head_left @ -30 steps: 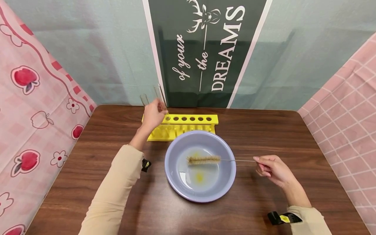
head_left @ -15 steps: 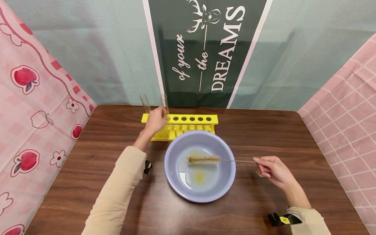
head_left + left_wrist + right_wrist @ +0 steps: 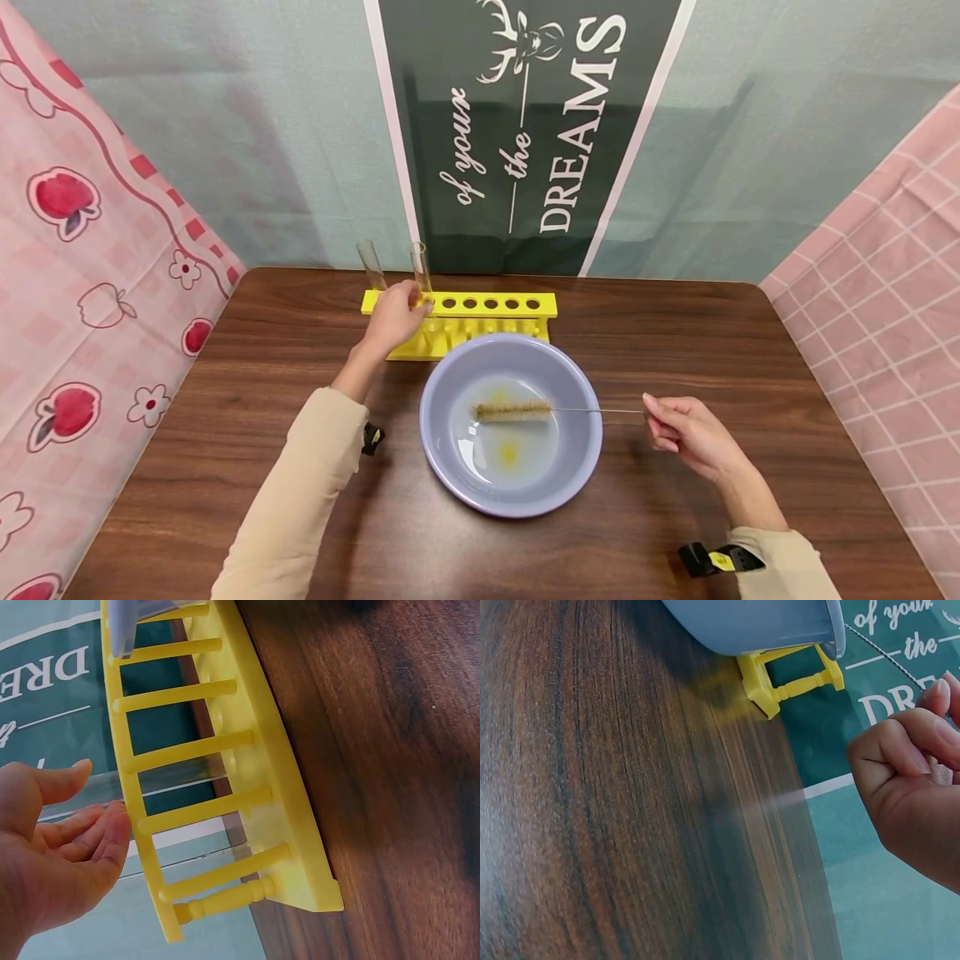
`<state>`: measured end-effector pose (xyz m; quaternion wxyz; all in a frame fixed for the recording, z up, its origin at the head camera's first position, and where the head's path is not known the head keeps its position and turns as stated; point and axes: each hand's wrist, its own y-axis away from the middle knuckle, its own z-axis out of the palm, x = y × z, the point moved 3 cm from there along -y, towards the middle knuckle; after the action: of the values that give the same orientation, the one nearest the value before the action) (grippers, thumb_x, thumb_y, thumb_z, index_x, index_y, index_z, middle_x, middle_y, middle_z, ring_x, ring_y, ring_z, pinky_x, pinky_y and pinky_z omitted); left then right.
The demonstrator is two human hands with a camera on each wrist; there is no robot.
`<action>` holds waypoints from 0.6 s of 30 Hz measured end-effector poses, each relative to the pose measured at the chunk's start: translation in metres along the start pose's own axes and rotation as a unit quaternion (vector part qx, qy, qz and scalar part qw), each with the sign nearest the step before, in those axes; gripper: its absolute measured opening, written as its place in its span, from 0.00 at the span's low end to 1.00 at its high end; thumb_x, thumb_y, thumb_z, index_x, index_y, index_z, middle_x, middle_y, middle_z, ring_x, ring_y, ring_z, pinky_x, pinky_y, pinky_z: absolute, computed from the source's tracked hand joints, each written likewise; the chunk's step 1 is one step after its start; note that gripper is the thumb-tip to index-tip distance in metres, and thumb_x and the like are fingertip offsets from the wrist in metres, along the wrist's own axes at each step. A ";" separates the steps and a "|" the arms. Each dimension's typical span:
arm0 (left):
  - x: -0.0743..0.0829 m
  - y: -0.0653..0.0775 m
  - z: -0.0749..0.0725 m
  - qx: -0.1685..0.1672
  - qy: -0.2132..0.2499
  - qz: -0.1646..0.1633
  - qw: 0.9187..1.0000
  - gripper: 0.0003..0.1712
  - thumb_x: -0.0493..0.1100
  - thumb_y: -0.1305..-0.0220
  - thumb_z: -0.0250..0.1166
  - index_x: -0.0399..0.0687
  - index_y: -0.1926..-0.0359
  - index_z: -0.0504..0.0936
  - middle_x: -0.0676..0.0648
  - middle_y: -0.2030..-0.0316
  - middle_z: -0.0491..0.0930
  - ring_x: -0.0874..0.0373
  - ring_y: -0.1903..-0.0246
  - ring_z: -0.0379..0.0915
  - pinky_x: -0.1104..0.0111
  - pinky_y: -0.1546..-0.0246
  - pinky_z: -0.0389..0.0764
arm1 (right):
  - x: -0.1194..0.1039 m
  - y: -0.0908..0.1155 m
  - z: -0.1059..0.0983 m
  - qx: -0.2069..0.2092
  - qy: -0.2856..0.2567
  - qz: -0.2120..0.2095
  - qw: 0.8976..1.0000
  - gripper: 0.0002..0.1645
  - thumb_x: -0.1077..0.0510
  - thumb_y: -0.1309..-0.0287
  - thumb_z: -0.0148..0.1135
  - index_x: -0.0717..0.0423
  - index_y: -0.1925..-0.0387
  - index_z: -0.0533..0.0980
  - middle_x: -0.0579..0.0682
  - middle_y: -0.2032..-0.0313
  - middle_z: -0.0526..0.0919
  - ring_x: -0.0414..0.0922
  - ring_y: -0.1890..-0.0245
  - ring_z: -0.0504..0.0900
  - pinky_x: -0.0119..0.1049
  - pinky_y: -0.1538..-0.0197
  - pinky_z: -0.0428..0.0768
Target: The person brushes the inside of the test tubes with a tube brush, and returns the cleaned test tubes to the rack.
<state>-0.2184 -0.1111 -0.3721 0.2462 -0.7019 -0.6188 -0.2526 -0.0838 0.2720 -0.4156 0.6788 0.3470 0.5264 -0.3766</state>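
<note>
My left hand (image 3: 396,318) is at the left part of a yellow test tube rack (image 3: 491,305). Its thumb and fingers are apart, right beside the rack's top bar in the left wrist view, with nothing pinched between them. Close to the fingers a clear glass test tube (image 3: 421,265) stands in the rack. A second test tube (image 3: 370,260) stands further left, leaning a little. My right hand (image 3: 693,433) pinches the thin twisted wire handle of a test tube brush (image 3: 513,412), whose bristles lie over the inside of a lavender basin (image 3: 435,425).
The basin holds shallow liquid with yellow patches (image 3: 509,454) and sits just in front of the rack, overlapping it in the head view. Several vacant holes run along the rack's right part. Cloth hangings (image 3: 720,167) border the brown wooden table (image 3: 675,342).
My left hand has lowered the test tube into the rack and its fingers have come off it. The brush in my right hand has shifted slightly left.
</note>
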 end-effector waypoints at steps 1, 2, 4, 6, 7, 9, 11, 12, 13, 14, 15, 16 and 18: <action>0.000 0.002 0.000 -0.003 -0.001 0.001 1.000 0.22 0.40 0.40 0.60 0.31 0.48 0.72 0.35 0.58 0.74 0.44 0.57 0.69 0.56 0.55 0.70 | 0.000 0.000 0.000 0.001 0.002 0.000 1.000 0.24 0.63 0.31 0.36 0.63 0.83 0.66 0.53 0.88 0.53 0.48 0.88 0.49 0.42 0.81 0.46; -0.001 0.004 -0.001 -0.006 -0.003 0.002 1.000 0.23 0.40 0.40 0.60 0.30 0.47 0.71 0.35 0.56 0.74 0.44 0.55 0.69 0.55 0.53 0.70 | -0.001 0.000 0.001 0.003 0.005 0.000 1.000 0.24 0.62 0.31 0.35 0.62 0.83 0.66 0.53 0.88 0.53 0.48 0.87 0.49 0.41 0.81 0.47; -0.001 0.009 -0.002 -0.007 -0.012 0.008 1.000 0.24 0.40 0.39 0.59 0.30 0.46 0.70 0.34 0.55 0.74 0.43 0.53 0.69 0.54 0.51 0.68 | -0.002 0.001 0.001 0.015 0.009 0.003 1.000 0.25 0.61 0.30 0.34 0.62 0.83 0.67 0.53 0.87 0.52 0.48 0.87 0.49 0.41 0.80 0.47; -0.002 0.016 -0.004 -0.005 -0.018 0.014 1.000 0.24 0.41 0.38 0.58 0.30 0.45 0.70 0.34 0.53 0.74 0.43 0.51 0.68 0.53 0.50 0.67 | -0.004 0.001 0.001 0.045 0.007 0.001 0.999 0.25 0.60 0.30 0.34 0.60 0.82 0.69 0.52 0.87 0.54 0.47 0.87 0.51 0.40 0.79 0.49; -0.003 0.020 -0.005 -0.001 -0.017 0.018 1.000 0.24 0.41 0.38 0.58 0.29 0.45 0.70 0.34 0.52 0.74 0.42 0.51 0.68 0.53 0.49 0.67 | -0.005 0.002 0.001 0.065 0.006 -0.002 0.998 0.25 0.60 0.30 0.35 0.60 0.81 0.71 0.50 0.87 0.56 0.46 0.87 0.53 0.39 0.79 0.50; -0.004 0.028 -0.006 0.009 -0.013 0.026 1.000 0.25 0.43 0.37 0.58 0.30 0.45 0.70 0.34 0.50 0.73 0.42 0.49 0.67 0.52 0.49 0.66 | -0.008 0.003 0.001 0.117 0.010 -0.016 0.993 0.23 0.58 0.31 0.38 0.59 0.77 0.75 0.48 0.85 0.62 0.43 0.85 0.60 0.36 0.79 0.55; -0.005 0.037 -0.008 0.021 -0.003 0.032 0.999 0.26 0.46 0.36 0.56 0.32 0.43 0.69 0.34 0.49 0.71 0.42 0.48 0.66 0.50 0.49 0.65 | -0.012 0.004 0.001 0.168 0.036 -0.034 0.984 0.19 0.57 0.32 0.42 0.59 0.69 0.78 0.47 0.81 0.70 0.41 0.81 0.68 0.32 0.77 0.65; -0.006 0.042 -0.008 0.027 -0.003 0.034 0.999 0.27 0.48 0.36 0.56 0.33 0.42 0.68 0.34 0.48 0.71 0.41 0.47 0.65 0.49 0.48 0.65 | -0.014 0.005 0.001 0.190 0.077 -0.043 0.978 0.17 0.56 0.33 0.43 0.60 0.64 0.78 0.46 0.77 0.74 0.39 0.77 0.72 0.30 0.74 0.69; -0.007 0.046 -0.009 0.032 -0.006 0.040 0.999 0.28 0.49 0.35 0.55 0.34 0.41 0.67 0.33 0.47 0.70 0.41 0.47 0.65 0.49 0.48 0.65 | -0.016 0.006 0.001 0.209 0.130 -0.052 0.968 0.17 0.56 0.33 0.44 0.60 0.59 0.77 0.46 0.74 0.76 0.37 0.73 0.75 0.27 0.70 0.72; -0.008 0.051 -0.009 0.034 -0.014 0.043 0.998 0.30 0.51 0.35 0.53 0.34 0.40 0.66 0.33 0.46 0.69 0.41 0.46 0.64 0.48 0.47 0.64 | -0.018 0.007 0.001 0.226 0.189 -0.061 0.954 0.17 0.56 0.33 0.45 0.60 0.53 0.75 0.49 0.69 0.78 0.35 0.69 0.76 0.26 0.66 0.73; -0.009 0.055 -0.009 0.035 -0.021 0.045 0.998 0.31 0.53 0.34 0.52 0.35 0.39 0.65 0.33 0.44 0.68 0.40 0.44 0.62 0.48 0.46 0.63 | -0.019 0.008 0.002 0.241 0.251 -0.064 0.935 0.18 0.56 0.34 0.46 0.59 0.48 0.72 0.50 0.64 0.79 0.33 0.63 0.76 0.24 0.62 0.73; -0.010 0.059 -0.009 0.036 -0.034 0.050 0.997 0.32 0.53 0.34 0.51 0.35 0.38 0.64 0.33 0.43 0.67 0.40 0.43 0.61 0.48 0.45 0.62 | -0.021 0.009 0.002 0.252 0.315 -0.066 0.913 0.20 0.55 0.34 0.46 0.58 0.43 0.68 0.52 0.58 0.78 0.34 0.57 0.75 0.27 0.57 0.73; -0.013 0.067 -0.009 0.031 -0.072 0.061 0.995 0.34 0.55 0.33 0.48 0.36 0.36 0.60 0.34 0.39 0.62 0.40 0.39 0.55 0.46 0.42 0.57 | -0.025 0.011 0.002 0.268 0.427 -0.078 0.860 0.26 0.56 0.34 0.48 0.56 0.36 0.61 0.56 0.46 0.73 0.39 0.45 0.69 0.36 0.46 0.68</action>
<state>-0.1539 -0.1339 -0.3757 0.2376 -0.7470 -0.5980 -0.1670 -0.0778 0.2794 -0.3900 0.2373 0.6002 0.6684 -0.3697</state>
